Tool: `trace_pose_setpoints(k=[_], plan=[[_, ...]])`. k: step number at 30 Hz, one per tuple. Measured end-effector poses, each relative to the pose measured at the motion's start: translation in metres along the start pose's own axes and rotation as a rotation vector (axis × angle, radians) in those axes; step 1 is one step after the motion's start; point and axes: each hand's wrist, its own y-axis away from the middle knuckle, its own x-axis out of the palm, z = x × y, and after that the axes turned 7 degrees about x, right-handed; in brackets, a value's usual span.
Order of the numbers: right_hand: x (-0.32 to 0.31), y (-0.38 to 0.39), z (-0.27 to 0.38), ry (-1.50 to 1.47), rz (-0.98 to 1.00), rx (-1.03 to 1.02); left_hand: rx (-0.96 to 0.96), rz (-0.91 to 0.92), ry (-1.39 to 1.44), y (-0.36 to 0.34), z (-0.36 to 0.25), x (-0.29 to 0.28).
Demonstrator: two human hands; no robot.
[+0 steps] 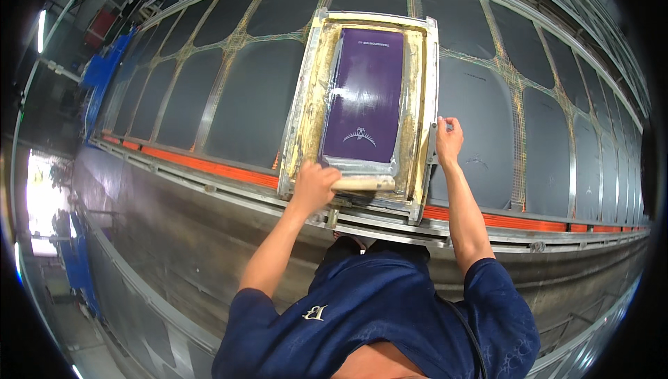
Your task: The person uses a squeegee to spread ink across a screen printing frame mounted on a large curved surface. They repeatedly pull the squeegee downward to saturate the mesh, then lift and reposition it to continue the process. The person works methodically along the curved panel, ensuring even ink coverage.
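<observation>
A screen printing frame [304,87] with metal sides and yellowed tape lies on the long table in front of me. Its purple mesh [365,87] carries a small pale crown-like design and a line of tiny lettering. My left hand [315,188] is closed around one end of a squeegee [369,183], which lies across the near end of the frame, just below the purple area. Along the frame's right side, my right hand [449,141] has its fingers curled at the metal edge; exactly what they pinch there is partly hidden.
Dark grey fabric panels [254,118] cover the table [207,118] on both sides, parted by strips with coloured lines. An orange strip [209,165] and a metal rail [501,238] run along the near edge. Blue equipment [104,80] stands at the far left.
</observation>
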Motion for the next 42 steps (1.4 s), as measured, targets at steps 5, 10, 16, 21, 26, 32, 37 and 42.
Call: trace_pose_setpoints(k=[5, 10, 16, 21, 26, 32, 37, 42], plan=[[0.010, 0.010, 0.018, 0.123, -0.023, 0.072, 0.054, -0.073, 0.024, 0.026, 0.011, 0.006], [0.021, 0.006, 0.000, 0.215, -0.089, -0.011, 0.087, -0.078, 0.020, 0.012, 0.029, 0.020], [0.004, 0.005, 0.002, 0.257, 0.083, 0.099, 0.119, -0.086, 0.043, -0.079, 0.090, 0.039], [0.001, -0.046, 0.064, 0.611, 0.305, 0.018, 0.140, -0.121, -0.010, -0.217, 0.185, 0.065], [0.073, -0.140, 0.136, 0.403, 0.392, -0.555, 0.132, -0.120, -0.005, -0.332, 0.251, 0.075], [0.172, -0.239, 0.191, 0.854, 0.692, -0.667, 0.033, 0.122, 0.062, -0.406, 0.285, 0.055], [0.208, -0.262, 0.189, 0.838, 0.708, -0.504, -0.116, 0.334, 0.132, -0.439, 0.296, 0.057], [0.198, -0.232, 0.182, 0.857, 0.698, -0.486, -0.062, 0.301, 0.078, -0.411, 0.278, 0.051]])
